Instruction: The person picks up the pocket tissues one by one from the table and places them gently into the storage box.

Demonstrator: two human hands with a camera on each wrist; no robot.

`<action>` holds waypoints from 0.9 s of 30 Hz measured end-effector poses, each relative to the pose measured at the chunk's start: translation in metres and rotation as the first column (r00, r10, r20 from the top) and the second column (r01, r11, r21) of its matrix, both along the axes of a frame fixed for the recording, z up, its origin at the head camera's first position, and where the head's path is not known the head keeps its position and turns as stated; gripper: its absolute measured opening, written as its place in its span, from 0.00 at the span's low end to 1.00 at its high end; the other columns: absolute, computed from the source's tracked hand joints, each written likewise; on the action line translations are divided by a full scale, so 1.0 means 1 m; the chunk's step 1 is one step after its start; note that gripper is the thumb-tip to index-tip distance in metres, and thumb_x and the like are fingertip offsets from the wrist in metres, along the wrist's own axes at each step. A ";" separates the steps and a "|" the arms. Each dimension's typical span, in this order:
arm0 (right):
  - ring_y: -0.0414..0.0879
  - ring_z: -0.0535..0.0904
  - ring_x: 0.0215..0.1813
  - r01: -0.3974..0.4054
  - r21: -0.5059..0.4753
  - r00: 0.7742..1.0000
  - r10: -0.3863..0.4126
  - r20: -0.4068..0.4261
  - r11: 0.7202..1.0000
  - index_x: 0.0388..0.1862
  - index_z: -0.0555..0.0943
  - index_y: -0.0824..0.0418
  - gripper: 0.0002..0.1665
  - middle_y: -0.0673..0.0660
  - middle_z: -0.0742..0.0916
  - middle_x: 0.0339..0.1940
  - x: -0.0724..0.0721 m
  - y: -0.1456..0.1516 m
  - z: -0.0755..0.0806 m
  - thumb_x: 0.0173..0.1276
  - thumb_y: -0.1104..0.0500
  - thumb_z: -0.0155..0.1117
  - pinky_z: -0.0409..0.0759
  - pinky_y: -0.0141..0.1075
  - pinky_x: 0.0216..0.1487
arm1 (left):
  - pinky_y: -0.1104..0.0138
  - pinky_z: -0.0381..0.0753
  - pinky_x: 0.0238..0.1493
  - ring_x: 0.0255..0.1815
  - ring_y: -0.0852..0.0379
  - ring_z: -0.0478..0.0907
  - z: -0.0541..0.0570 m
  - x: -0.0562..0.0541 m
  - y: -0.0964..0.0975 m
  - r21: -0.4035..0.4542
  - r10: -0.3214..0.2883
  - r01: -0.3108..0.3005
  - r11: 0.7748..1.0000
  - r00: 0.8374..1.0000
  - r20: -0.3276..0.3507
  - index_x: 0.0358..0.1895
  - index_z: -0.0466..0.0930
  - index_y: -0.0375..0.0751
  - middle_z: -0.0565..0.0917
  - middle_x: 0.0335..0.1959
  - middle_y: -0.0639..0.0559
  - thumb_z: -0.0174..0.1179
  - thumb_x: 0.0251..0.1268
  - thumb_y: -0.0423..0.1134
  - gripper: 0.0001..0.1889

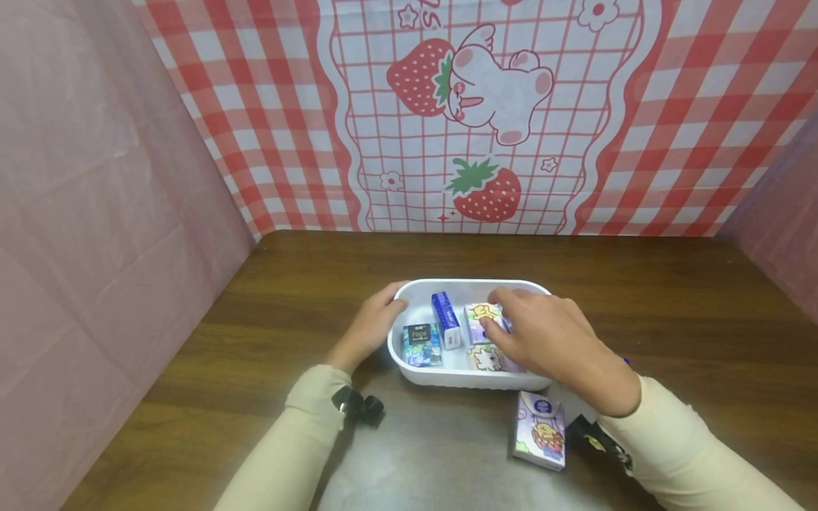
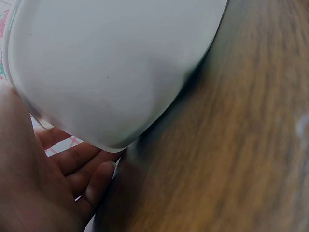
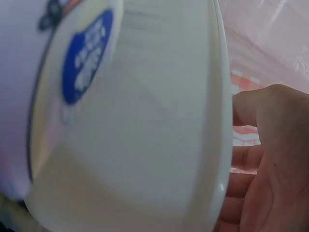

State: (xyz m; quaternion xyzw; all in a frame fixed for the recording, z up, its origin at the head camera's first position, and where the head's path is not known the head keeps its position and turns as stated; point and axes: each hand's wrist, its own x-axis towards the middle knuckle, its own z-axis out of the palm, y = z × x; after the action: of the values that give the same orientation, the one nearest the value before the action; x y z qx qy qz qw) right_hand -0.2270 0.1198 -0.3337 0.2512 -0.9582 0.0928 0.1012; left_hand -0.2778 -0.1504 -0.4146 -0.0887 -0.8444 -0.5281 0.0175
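In the head view, a white tub [image 1: 469,380] sits just below the middle of the frame on a brown table [image 1: 307,284]. The left hand [image 1: 373,321] grips the tub's left end, thumb over the rim. Inside lie a teal packet [image 1: 422,354] at lower left, a narrow blue packet [image 1: 442,312] beside it and, towards the right, a packet with a yellow character [image 1: 481,314] above another packet with a pale animal [image 1: 487,359]. The right hand [image 1: 552,330] arches over the tub's right side, thumb and forefinger at the yellow-character packet; whether they pinch it I cannot tell. A lilac packet [image 1: 540,434] lies outside, below the tub's lower right. The left wrist view, where the tub's contents are hidden, shows what the head view covers: bent fingers [image 2: 77,157] against the tub's outer wall, at lower left. The right wrist view brings the lilac packet's blue oval label [image 3: 87,57] large into the upper left; at the right edge, the right hand's fingers pass behind the tub's rim, their tips hidden.
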 end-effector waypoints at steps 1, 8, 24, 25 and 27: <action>0.43 0.77 0.29 0.004 0.003 1.000 -0.004 0.004 1.000 0.56 0.81 0.57 0.26 0.53 0.88 0.38 0.000 0.001 0.001 0.69 0.41 0.63 0.67 0.33 0.16 | 0.49 0.67 0.69 0.65 0.48 0.73 0.000 0.000 0.000 0.000 -0.001 0.001 1.000 1.000 -0.001 0.70 0.73 0.48 0.78 0.65 0.48 0.50 0.76 0.43 0.22; 0.45 0.80 0.30 0.025 0.000 0.999 -0.025 0.021 1.000 0.57 0.82 0.58 0.26 0.55 0.89 0.41 -0.002 0.009 0.009 0.68 0.43 0.65 0.67 0.33 0.15 | 0.50 0.68 0.68 0.64 0.48 0.74 0.000 -0.001 0.001 0.005 -0.002 0.002 1.000 1.000 -0.017 0.69 0.74 0.46 0.78 0.64 0.47 0.50 0.76 0.42 0.22; 0.53 0.85 0.39 0.065 0.019 0.997 -0.066 0.037 0.998 0.57 0.82 0.59 0.35 0.57 0.89 0.42 -0.009 0.034 0.013 0.70 0.32 0.57 0.76 0.35 0.24 | 0.50 0.67 0.69 0.65 0.48 0.74 -0.001 -0.001 0.001 0.006 0.001 -0.001 1.000 1.000 -0.026 0.69 0.74 0.45 0.78 0.65 0.47 0.50 0.76 0.41 0.22; 0.53 0.85 0.40 0.069 0.017 0.997 -0.070 0.040 0.997 0.57 0.82 0.59 0.36 0.57 0.89 0.43 -0.010 0.036 0.013 0.71 0.31 0.55 0.77 0.36 0.25 | 0.49 0.67 0.69 0.65 0.48 0.74 -0.001 -0.001 0.001 0.008 0.001 -0.001 1.000 1.000 -0.025 0.69 0.74 0.45 0.78 0.65 0.47 0.50 0.76 0.41 0.22; 0.55 0.85 0.42 0.078 0.014 0.996 -0.078 0.048 0.997 0.58 0.81 0.59 0.38 0.58 0.89 0.44 -0.010 0.039 0.014 0.72 0.30 0.51 0.79 0.39 0.27 | 0.49 0.67 0.69 0.65 0.48 0.74 -0.001 -0.001 0.000 0.009 -0.001 0.001 1.000 1.000 -0.026 0.69 0.74 0.45 0.78 0.65 0.47 0.50 0.76 0.41 0.22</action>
State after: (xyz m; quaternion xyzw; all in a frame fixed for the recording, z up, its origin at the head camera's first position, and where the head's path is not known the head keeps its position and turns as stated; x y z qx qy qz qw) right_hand -0.2371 0.1589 -0.3200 0.2119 -0.9699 0.0890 0.0800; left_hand -0.2784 -0.1500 -0.4152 -0.0960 -0.8417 -0.5306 0.0288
